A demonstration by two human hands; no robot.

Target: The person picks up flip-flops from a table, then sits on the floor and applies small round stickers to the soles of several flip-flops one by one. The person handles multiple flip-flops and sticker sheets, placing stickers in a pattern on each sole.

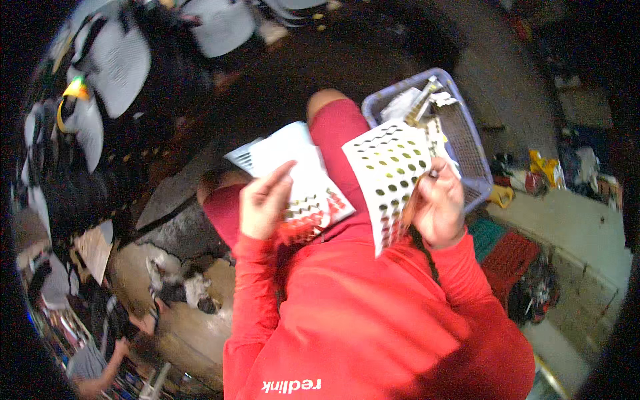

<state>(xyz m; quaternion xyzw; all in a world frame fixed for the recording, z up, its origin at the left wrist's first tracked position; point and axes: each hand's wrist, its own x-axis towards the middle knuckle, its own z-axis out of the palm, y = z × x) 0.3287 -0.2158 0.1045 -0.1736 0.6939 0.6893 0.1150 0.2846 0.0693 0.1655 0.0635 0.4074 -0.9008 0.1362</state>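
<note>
My right hand (440, 203) is closed on the right edge of a white sheet (373, 157), with the thumb and fingers pinching it. Rows of ovals cover this sheet, dark, gold-green and reddish; whether they are holes or shiny stickers I cannot tell. On my lap lie several other white sheets (293, 150), overlapping, some with similar rows of marks near the lower edge. Over their left side is my left hand (265, 200), slightly blurred, its fingers stretched out and nothing visible in them. Whether its fingertips touch the sheets is unclear.
A purple plastic basket (483, 163) beside my right knee holds white scraps and sheets. Grey, curved pieces (120, 67) are stacked at the far left. Green and red mats (503, 257) lie at right. Another person (97, 363) is at the lower left.
</note>
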